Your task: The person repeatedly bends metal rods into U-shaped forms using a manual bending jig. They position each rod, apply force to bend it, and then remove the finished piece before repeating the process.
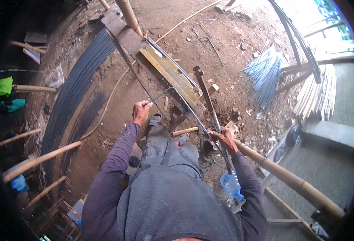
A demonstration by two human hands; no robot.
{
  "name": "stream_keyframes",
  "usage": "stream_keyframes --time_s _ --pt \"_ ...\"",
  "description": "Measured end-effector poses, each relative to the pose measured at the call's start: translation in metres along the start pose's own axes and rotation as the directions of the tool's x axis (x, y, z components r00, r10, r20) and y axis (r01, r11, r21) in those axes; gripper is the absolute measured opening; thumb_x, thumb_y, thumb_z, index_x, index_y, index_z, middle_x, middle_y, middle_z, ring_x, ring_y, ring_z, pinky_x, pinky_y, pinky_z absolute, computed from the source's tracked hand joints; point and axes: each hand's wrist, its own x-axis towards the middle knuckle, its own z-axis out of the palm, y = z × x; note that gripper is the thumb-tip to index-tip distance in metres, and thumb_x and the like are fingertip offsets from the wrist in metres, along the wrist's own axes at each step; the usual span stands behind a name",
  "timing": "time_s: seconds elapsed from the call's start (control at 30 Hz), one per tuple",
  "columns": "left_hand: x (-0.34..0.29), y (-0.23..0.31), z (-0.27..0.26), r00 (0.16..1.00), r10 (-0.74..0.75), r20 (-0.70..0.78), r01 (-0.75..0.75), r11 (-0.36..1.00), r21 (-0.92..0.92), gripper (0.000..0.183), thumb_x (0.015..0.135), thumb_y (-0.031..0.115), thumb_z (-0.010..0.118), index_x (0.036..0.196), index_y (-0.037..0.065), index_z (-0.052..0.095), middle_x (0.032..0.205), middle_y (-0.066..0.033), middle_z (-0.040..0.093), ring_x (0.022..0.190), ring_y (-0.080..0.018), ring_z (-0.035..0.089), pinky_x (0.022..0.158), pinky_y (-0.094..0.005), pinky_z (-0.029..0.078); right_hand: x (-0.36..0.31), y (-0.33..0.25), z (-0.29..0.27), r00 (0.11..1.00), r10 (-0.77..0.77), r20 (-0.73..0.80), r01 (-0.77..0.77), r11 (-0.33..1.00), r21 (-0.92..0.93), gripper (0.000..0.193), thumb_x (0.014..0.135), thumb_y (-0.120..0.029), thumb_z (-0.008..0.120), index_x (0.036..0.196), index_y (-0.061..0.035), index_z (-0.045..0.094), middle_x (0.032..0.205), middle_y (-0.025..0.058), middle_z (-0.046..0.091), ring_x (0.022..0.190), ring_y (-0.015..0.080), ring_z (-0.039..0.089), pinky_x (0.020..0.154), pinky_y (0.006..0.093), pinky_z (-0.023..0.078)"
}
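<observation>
A thin steel rod (pixel 187 103) with a sharp bend lies across the end of a narrow wooden bench with a yellow board (pixel 171 74) on it. My left hand (pixel 141 112) is closed in a pinch, its fingertips at the end of the rod's short leg. My right hand (pixel 225 140) is wrapped round a long steel bending bar (pixel 208 98), whose notched head points away from me. The rod's long leg runs down to my right hand; whether those fingers also touch it is hidden.
Long dark steel rods (pixel 80 68) lie on the dirt at left; a bundle of shorter rods (pixel 267 76) lies at right. A bamboo pole (pixel 289 176) slants beside my right arm. A clear blue plastic bottle (pixel 231 185) stands below my right hand. Bamboo poles (pixel 44 160) jut in at left.
</observation>
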Motion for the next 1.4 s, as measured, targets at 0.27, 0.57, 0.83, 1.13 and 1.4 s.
stream_keyframes --time_s 0.27,0.57,0.83,1.13,1.4 --pt "-0.016 -0.004 0.008 0.984 -0.028 -0.175 0.006 0.992 -0.125 0.030 0.088 0.028 0.071 0.090 -0.002 0.072 0.070 -0.0130 0.066 0.066 -0.0187 0.061 0.063 -0.0368 0.046 0.024 -0.012 -0.015 1.000 0.015 -0.012 -0.016 0.994 -0.104 0.036 0.092 -0.032 0.071 0.087 0.0026 0.064 0.066 0.0044 0.062 0.059 0.0116 0.060 0.052 0.0304 0.047" --pt "0.009 0.001 -0.005 0.986 -0.078 -0.146 0.086 0.995 0.050 0.030 0.087 0.035 0.072 0.095 0.006 0.074 0.083 -0.0141 0.072 0.079 -0.0305 0.069 0.070 -0.0392 0.050 0.034 -0.029 0.000 0.981 -0.020 -0.193 0.024 1.000 0.020 0.034 0.096 -0.033 0.069 0.075 -0.0081 0.058 0.061 -0.0040 0.051 0.053 0.0061 0.047 0.047 0.0262 0.038" --pt "0.028 -0.014 0.010 0.988 -0.155 -0.008 0.155 0.984 0.083 0.041 0.087 0.034 0.071 0.110 0.000 0.073 0.108 -0.0205 0.073 0.103 -0.0313 0.070 0.089 -0.0380 0.052 0.044 0.001 0.006 0.949 -0.001 -0.314 -0.016 0.999 -0.051 0.030 0.094 -0.030 0.071 0.076 -0.0089 0.058 0.061 -0.0054 0.050 0.054 0.0058 0.043 0.047 0.0268 0.034" --pt "0.032 0.000 0.004 0.993 -0.108 -0.035 0.109 0.994 0.024 0.038 0.089 0.037 0.071 0.099 0.001 0.074 0.085 -0.0187 0.071 0.076 -0.0257 0.068 0.070 -0.0380 0.049 0.046 0.020 0.014 0.964 0.021 -0.265 -0.036 0.998 -0.051 0.041 0.093 -0.038 0.068 0.080 0.0001 0.062 0.061 -0.0001 0.056 0.054 0.0100 0.051 0.047 0.0322 0.038" --pt "0.009 0.007 0.007 0.992 -0.128 -0.004 0.128 0.992 0.006 0.034 0.091 0.032 0.070 0.097 -0.001 0.075 0.087 -0.0157 0.074 0.080 -0.0197 0.068 0.073 -0.0363 0.050 0.046 0.026 0.012 0.952 -0.026 -0.304 -0.023 0.987 -0.156 0.037 0.092 -0.036 0.069 0.079 -0.0014 0.064 0.060 -0.0001 0.055 0.054 0.0092 0.048 0.048 0.0331 0.037"
